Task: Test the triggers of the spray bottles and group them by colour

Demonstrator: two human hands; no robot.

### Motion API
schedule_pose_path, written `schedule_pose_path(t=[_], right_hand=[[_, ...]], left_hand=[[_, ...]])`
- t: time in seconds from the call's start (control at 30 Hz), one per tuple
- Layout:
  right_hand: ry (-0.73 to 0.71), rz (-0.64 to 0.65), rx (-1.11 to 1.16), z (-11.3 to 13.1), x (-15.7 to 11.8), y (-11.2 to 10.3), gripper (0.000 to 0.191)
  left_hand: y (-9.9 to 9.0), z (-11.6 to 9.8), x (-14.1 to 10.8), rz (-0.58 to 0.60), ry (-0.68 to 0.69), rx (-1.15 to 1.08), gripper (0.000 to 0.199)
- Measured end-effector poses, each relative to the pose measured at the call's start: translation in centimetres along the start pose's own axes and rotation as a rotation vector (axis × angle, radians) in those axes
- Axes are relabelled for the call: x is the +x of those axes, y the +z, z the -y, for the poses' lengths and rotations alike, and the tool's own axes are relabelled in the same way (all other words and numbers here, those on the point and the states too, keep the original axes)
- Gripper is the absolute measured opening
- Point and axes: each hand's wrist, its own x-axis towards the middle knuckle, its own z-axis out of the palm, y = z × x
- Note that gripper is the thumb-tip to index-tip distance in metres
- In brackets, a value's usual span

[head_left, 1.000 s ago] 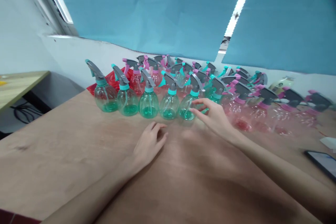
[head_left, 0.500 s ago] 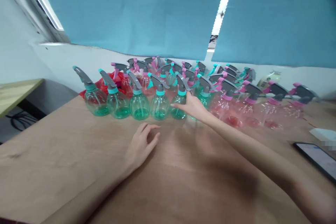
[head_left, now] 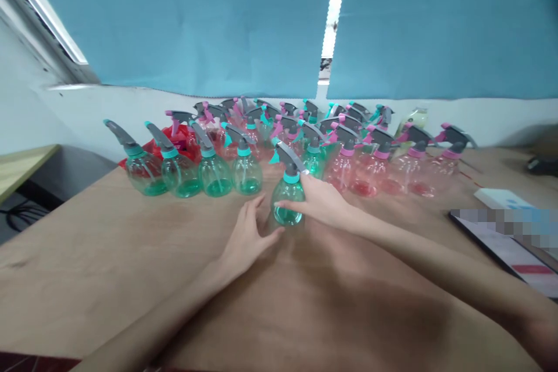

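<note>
My right hand (head_left: 325, 200) grips a green spray bottle (head_left: 288, 209) with a grey and teal trigger head, from its right side, in front of the rows. Just left of that bottle, my left hand (head_left: 249, 238) is open, fingers apart and nothing in it. Four more green spray bottles, one of them nearest my left hand (head_left: 247, 177), stand in the front row to the left. Pink spray bottles (head_left: 368, 177) with grey and pink heads stand to the right. Another green bottle (head_left: 313, 161) is behind the gripped one.
Several more spray bottles fill the back rows by the wall. A red bag (head_left: 152, 148) lies behind the left bottles. At the right of the wooden table (head_left: 108, 256) are a phone (head_left: 492, 244) and a white box (head_left: 497, 197). Blue sheeting (head_left: 196, 23) covers the wall above.
My right hand has brought the green bottle out of the front row, toward me. My left hand has moved slightly right, nearer the bottle. The view has shifted to the right.
</note>
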Motion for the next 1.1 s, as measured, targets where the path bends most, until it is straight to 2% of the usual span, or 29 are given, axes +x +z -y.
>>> schedule_pose_path(t=[0.1, 0.2, 0.4, 0.57, 0.67, 0.77, 0.9, 1.1], right_hand=[[-0.123, 0.083, 0.117, -0.4, -2.6, -1.5, 0.058], [-0.210, 0.145, 0.231, -1.1, -4.9, -3.3, 0.050], [-0.249, 0.117, 0.345, -4.5, -7.6, -5.8, 0.043], [-0.206, 0.026, 0.655, -7.0, -8.7, -6.3, 0.058], [-0.174, -0.018, 0.763, -7.6, -9.2, -6.4, 0.055], [-0.187, -0.059, 0.794, -8.1, -9.5, -6.2, 0.049], [-0.217, -0.106, 0.819, -8.5, -9.4, -5.6, 0.055], [-0.281, -0.246, 0.756, -8.4, -8.9, -5.5, 0.058]], left_hand=[[1.4, -1.8, 0.0, 0.054, 0.075, -0.055, 0.083], [2.9, -4.0, -0.3, 0.158, 0.122, -0.191, 0.084], [5.8, -7.1, -1.0, 0.223, 0.119, -0.271, 0.083], [7.8, -8.5, -0.5, 0.310, 0.206, -0.300, 0.085], [8.8, -9.3, -0.1, 0.352, 0.264, -0.329, 0.091], [9.5, -9.9, 0.1, 0.397, 0.273, -0.345, 0.093], [10.2, -10.2, 0.4, 0.432, 0.307, -0.342, 0.090], [9.9, -9.7, 1.4, 0.456, 0.343, -0.179, 0.092]])
